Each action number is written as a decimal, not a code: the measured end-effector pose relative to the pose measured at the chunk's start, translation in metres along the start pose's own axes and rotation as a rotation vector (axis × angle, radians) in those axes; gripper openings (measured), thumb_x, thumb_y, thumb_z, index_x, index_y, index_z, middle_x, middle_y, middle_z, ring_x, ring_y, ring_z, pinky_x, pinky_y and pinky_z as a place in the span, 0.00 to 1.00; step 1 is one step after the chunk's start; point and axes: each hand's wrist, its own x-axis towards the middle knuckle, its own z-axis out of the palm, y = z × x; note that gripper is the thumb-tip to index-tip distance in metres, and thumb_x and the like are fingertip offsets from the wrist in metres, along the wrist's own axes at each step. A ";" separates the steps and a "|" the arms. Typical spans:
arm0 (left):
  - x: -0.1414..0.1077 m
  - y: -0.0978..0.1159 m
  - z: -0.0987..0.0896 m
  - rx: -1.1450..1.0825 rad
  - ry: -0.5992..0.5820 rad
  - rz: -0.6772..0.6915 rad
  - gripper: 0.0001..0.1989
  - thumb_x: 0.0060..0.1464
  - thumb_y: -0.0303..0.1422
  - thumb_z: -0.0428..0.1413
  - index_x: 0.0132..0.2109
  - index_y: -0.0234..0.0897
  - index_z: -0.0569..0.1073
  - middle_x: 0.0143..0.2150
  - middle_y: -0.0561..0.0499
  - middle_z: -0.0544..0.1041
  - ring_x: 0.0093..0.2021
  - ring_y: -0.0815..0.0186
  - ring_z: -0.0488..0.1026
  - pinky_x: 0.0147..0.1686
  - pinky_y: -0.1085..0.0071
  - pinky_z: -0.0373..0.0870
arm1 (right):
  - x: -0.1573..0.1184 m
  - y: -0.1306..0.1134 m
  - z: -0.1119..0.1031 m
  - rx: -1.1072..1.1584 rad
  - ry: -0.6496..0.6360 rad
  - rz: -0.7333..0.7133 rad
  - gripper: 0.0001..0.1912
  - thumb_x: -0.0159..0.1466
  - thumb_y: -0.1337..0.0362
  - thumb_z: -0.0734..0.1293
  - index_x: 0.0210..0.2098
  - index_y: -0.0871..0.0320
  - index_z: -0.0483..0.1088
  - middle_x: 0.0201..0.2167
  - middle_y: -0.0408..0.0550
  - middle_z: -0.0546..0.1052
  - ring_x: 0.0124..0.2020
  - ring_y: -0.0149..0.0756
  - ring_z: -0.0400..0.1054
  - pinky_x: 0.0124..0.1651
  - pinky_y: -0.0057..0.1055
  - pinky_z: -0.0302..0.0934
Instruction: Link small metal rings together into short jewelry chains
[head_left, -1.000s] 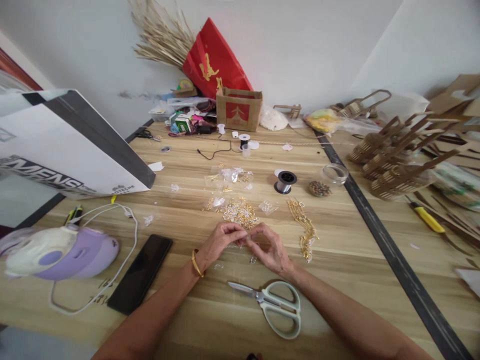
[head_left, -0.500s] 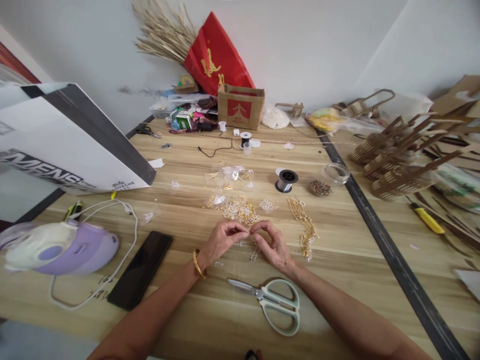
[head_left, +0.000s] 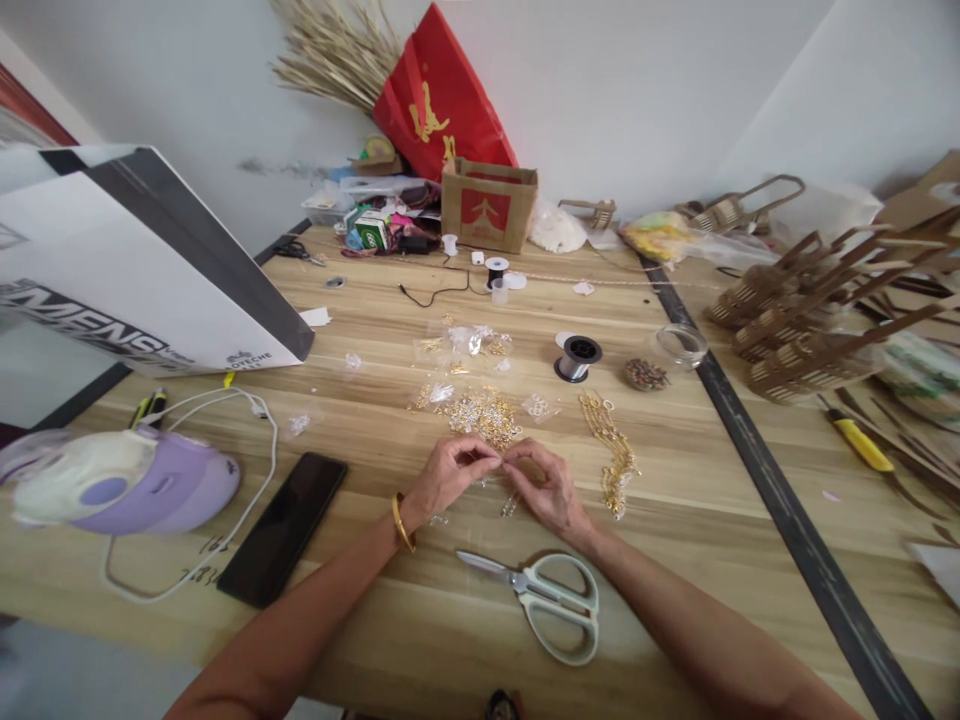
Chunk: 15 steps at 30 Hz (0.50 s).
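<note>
My left hand, with a gold bangle at the wrist, has thumb and forefinger pinched together. Facing it, my right hand pinches too, and the fingertips of both meet. Whatever lies between them is too small to make out. Just beyond them is a pile of gold and clear beads. Scissors with pale green handles lie on the near side, blades pointing left. To the right of my right hand lie gold chains. Small clear pieces rest under the right hand.
A black phone, a purple and white device with a white cable and a large box are on the left. Wire spool, dark bead heap and glass dish stand right of centre. Woven baskets are far right.
The view has shifted slightly. The right forefinger has bent down a little, closing on the thumb, beside the left fingertips.
</note>
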 end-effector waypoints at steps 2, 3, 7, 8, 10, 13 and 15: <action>0.000 0.000 0.000 0.028 0.009 0.010 0.05 0.50 0.29 0.58 0.31 0.32 0.77 0.29 0.49 0.76 0.31 0.68 0.71 0.32 0.74 0.66 | 0.000 0.001 0.000 -0.013 0.001 -0.008 0.03 0.63 0.66 0.63 0.36 0.56 0.69 0.31 0.47 0.74 0.34 0.36 0.69 0.38 0.33 0.64; 0.000 0.000 0.001 0.043 0.015 0.014 0.05 0.50 0.29 0.58 0.31 0.32 0.77 0.29 0.49 0.76 0.31 0.68 0.71 0.32 0.74 0.66 | 0.000 0.001 0.000 -0.018 0.001 -0.009 0.04 0.63 0.66 0.63 0.36 0.56 0.70 0.31 0.47 0.73 0.34 0.36 0.69 0.38 0.33 0.64; 0.000 0.000 0.001 0.092 0.031 0.030 0.05 0.50 0.29 0.57 0.31 0.32 0.77 0.29 0.49 0.76 0.31 0.68 0.71 0.33 0.74 0.66 | 0.000 0.000 0.000 -0.032 -0.005 -0.010 0.04 0.64 0.65 0.62 0.35 0.56 0.69 0.31 0.47 0.73 0.34 0.36 0.68 0.37 0.33 0.63; 0.000 -0.001 0.001 0.102 0.032 0.037 0.04 0.50 0.29 0.57 0.31 0.32 0.76 0.29 0.49 0.76 0.31 0.68 0.71 0.33 0.74 0.66 | 0.000 0.000 0.000 -0.038 -0.007 -0.010 0.05 0.64 0.65 0.62 0.35 0.56 0.69 0.31 0.47 0.72 0.34 0.36 0.67 0.37 0.33 0.63; 0.000 -0.001 0.001 0.117 0.035 0.054 0.05 0.51 0.29 0.57 0.31 0.32 0.76 0.29 0.50 0.77 0.31 0.68 0.71 0.32 0.74 0.66 | 0.001 0.000 0.000 -0.046 -0.013 -0.011 0.06 0.65 0.64 0.61 0.35 0.56 0.68 0.31 0.47 0.72 0.34 0.36 0.67 0.37 0.33 0.63; 0.000 -0.001 0.001 0.144 0.043 0.066 0.05 0.51 0.29 0.57 0.31 0.33 0.76 0.29 0.49 0.77 0.31 0.68 0.71 0.33 0.74 0.67 | 0.001 0.000 0.000 -0.042 -0.016 -0.009 0.06 0.65 0.64 0.60 0.36 0.56 0.68 0.31 0.47 0.72 0.34 0.37 0.67 0.38 0.34 0.63; 0.000 0.000 0.001 0.167 0.045 0.065 0.05 0.51 0.29 0.56 0.31 0.32 0.75 0.29 0.49 0.77 0.31 0.68 0.71 0.33 0.73 0.67 | 0.001 0.000 0.000 -0.034 -0.015 -0.001 0.05 0.65 0.64 0.61 0.36 0.56 0.68 0.31 0.47 0.72 0.34 0.37 0.67 0.38 0.34 0.63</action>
